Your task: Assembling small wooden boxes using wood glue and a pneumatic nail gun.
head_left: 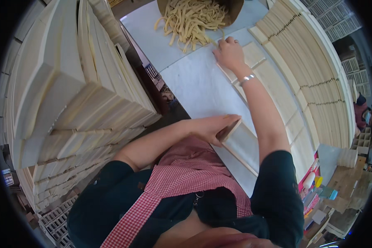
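Gripping a flat pale wooden slat (235, 138) by its near end, the left hand (213, 126) sits low; the right hand (229, 51), fingers loosely curled, touches thin pale wooden sticks (194, 20) at 12 o'clock on the white worktop (194, 82).
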`<state>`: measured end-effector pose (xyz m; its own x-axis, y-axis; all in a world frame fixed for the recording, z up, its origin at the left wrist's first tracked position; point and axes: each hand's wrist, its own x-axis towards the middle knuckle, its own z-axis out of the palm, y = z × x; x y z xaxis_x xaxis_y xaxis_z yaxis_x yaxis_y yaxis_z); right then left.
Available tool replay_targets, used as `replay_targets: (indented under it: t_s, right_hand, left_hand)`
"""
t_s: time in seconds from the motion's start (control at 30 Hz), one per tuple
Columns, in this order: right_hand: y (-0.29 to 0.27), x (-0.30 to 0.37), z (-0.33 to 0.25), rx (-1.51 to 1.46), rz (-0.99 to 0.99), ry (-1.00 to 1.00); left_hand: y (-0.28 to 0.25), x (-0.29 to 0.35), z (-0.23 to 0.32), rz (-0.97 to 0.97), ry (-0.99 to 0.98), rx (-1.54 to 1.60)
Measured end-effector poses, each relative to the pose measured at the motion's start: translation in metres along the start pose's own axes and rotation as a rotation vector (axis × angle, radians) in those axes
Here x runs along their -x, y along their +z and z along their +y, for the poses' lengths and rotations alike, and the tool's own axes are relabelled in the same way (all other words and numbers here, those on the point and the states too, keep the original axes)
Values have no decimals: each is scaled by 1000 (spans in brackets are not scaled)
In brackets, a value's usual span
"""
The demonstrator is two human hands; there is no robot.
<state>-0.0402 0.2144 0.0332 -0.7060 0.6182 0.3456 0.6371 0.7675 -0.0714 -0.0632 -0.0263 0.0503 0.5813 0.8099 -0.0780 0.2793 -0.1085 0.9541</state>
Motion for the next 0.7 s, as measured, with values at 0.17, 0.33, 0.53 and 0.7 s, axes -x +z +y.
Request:
replay_targets:
  t_s: [0.17, 0.33, 0.53, 0.7]
  right_hand:
    - [13, -65, 8, 38, 98, 95]
    - [-129, -104, 15, 165, 115, 323]
    - [-173, 27, 44, -827, 326, 359]
    - [-167, 175, 11, -649, 1, 446]
  left_hand:
    - [9, -1, -10, 51, 57, -37]
    - [5, -2, -2, -2, 2, 10]
    - [2, 3, -9, 16, 35, 52]
    - [1, 1, -19, 50, -5, -11]
